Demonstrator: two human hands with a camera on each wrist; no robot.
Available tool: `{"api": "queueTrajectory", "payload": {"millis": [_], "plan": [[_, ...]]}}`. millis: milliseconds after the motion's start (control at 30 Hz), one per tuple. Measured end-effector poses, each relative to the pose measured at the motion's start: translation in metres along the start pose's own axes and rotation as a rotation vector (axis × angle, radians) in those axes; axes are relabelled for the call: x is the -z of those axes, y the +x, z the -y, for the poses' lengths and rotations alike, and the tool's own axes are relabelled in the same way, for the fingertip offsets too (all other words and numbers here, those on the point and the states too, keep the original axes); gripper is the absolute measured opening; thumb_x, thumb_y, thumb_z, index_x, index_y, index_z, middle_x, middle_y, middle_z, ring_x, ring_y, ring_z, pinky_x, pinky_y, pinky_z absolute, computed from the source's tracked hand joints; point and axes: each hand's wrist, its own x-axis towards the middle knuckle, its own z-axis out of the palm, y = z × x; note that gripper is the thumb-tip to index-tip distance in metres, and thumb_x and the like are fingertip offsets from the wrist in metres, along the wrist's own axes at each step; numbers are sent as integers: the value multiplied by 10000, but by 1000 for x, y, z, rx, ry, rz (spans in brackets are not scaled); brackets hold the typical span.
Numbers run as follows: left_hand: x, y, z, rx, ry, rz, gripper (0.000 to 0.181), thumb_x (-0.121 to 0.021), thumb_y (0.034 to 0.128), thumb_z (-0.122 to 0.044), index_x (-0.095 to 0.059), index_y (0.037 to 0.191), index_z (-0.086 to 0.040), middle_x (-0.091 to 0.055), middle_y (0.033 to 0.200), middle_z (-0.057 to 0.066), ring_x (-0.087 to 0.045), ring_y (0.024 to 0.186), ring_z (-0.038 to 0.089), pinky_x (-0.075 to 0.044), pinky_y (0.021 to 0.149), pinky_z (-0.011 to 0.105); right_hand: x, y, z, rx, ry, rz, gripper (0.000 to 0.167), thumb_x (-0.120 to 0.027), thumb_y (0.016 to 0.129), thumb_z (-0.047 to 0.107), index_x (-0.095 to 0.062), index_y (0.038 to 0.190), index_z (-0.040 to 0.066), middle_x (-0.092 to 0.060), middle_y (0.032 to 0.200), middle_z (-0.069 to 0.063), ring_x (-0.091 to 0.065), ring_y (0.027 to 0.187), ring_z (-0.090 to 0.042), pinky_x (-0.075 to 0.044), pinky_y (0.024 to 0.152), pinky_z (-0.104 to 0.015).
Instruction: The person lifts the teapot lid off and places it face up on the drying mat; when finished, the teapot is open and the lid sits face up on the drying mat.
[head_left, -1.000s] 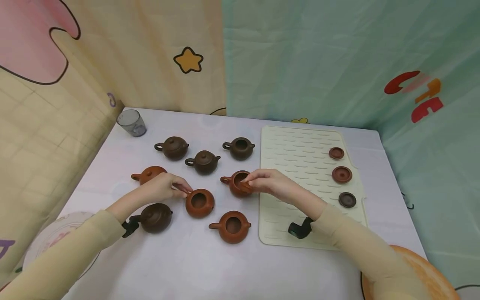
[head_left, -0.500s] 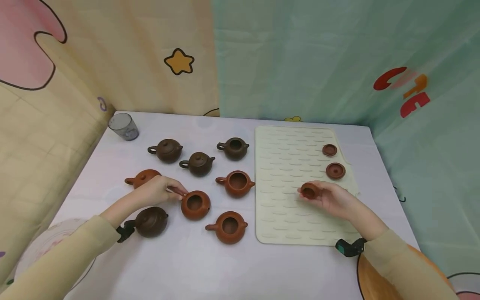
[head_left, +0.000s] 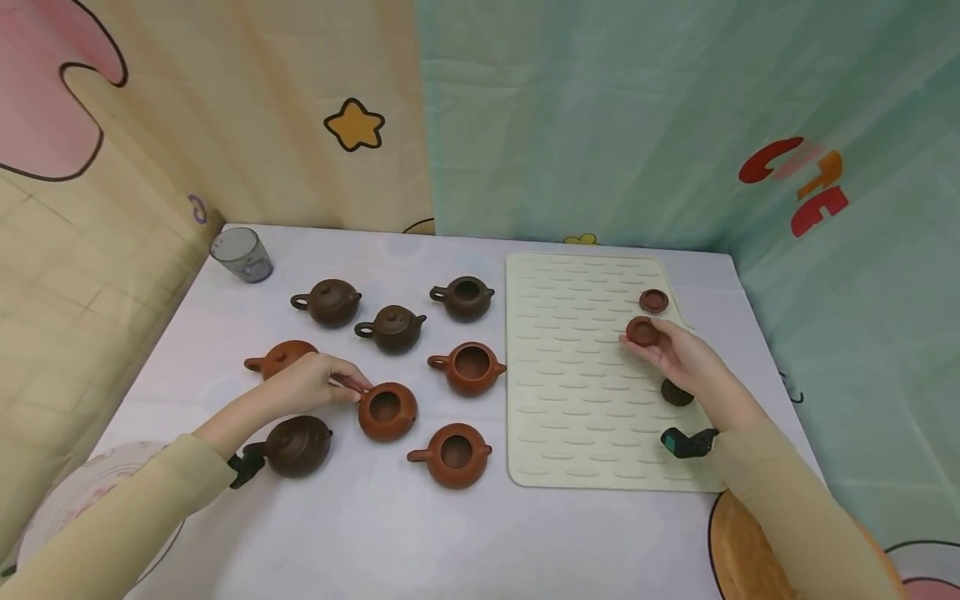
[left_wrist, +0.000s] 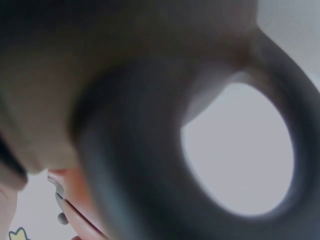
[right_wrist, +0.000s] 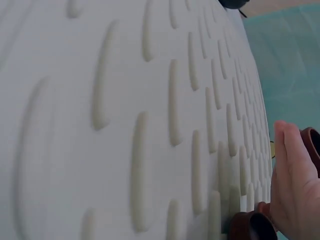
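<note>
In the head view my left hand (head_left: 315, 385) pinches the handle side of an orange teapot (head_left: 387, 412), whose top is uncovered. My right hand (head_left: 684, 357) holds a small reddish-brown lid (head_left: 642, 332) above the cream mat (head_left: 570, 400); the right wrist view shows this hand (right_wrist: 297, 185) with the lid (right_wrist: 311, 142) at its fingers. One reddish lid (head_left: 654, 301) lies just beyond, and a dark lid (head_left: 677, 392) is partly under the hand. A blurred dark handle (left_wrist: 130, 165) fills much of the left wrist view.
Two more uncovered orange teapots (head_left: 471, 368) (head_left: 454, 455) and an uncovered dark one (head_left: 465, 298) stand left of the mat. Farther left are several lidded teapots (head_left: 330, 302), a glass (head_left: 243, 254) at the back corner and a patterned round plate shape (head_left: 63, 508) at the front.
My right hand has lifted the lid away from an orange teapot's opening and carried it right over the mat, then farther back. My left hand keeps its grip.
</note>
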Motion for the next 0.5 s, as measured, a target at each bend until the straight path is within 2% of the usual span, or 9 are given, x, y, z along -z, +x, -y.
{"api": "queueTrajectory", "payload": {"millis": [100, 167, 267, 367, 433, 500], "plan": [[0, 0, 0, 2, -2, 1, 143, -758, 855, -143, -774, 991, -186, -756, 935, -68, -659, 877, 82, -517, 762, 256, -11, 17, 5, 25, 40, -70, 750, -441, 1039, 259, 87, 1565, 341, -4, 1658, -27, -322, 1470, -238, -353, 1131, -283], [0, 0, 0, 2, 0, -1, 143, -757, 856, -144, -773, 991, -187, -755, 935, -69, -660, 878, 83, -519, 766, 258, -18, 27, 6, 49, 8, -118, 730, -421, 1043, 266, 86, 1563, 345, 72, 1665, 7, -178, 1518, -205, -348, 1132, -269], [-1, 0, 0, 4, 3, -5, 143, -755, 859, -146, -774, 993, -190, -756, 937, -71, -663, 884, 85, -519, 773, 260, -28, 43, 5, 94, -155, -172, 669, -358, 1065, 251, 69, 1580, 246, 68, 1666, -26, -177, 1520, -205, -357, 1133, -269], [-2, 0, 0, 10, 3, -6, 145, -756, 858, -143, -774, 994, -189, -757, 939, -68, -665, 884, 88, -522, 777, 267, -35, 56, 2, 138, -320, -224, 612, -334, 1075, 242, -19, 1589, 134, 18, 1669, -43, -226, 1506, -219, -366, 1134, -288], [-2, 0, 0, 14, 7, -7, 146, -755, 859, -144, -775, 996, -190, -756, 942, -67, -666, 887, 91, -524, 783, 275, -37, 63, 0, 168, -410, -270, 578, -344, 1075, 247, -116, 1585, 96, -49, 1667, -63, -309, 1472, -222, -386, 1122, -295], [-2, 0, 0, 16, 12, -8, 148, -755, 859, -143, -774, 998, -190, -757, 944, -64, -670, 891, 98, -528, 791, 290, -38, 69, -2, 187, -506, -331, 562, -385, 1067, 283, -219, 1570, 98, -139, 1655, -70, -463, 1360, -190, -428, 1085, -275]]}}
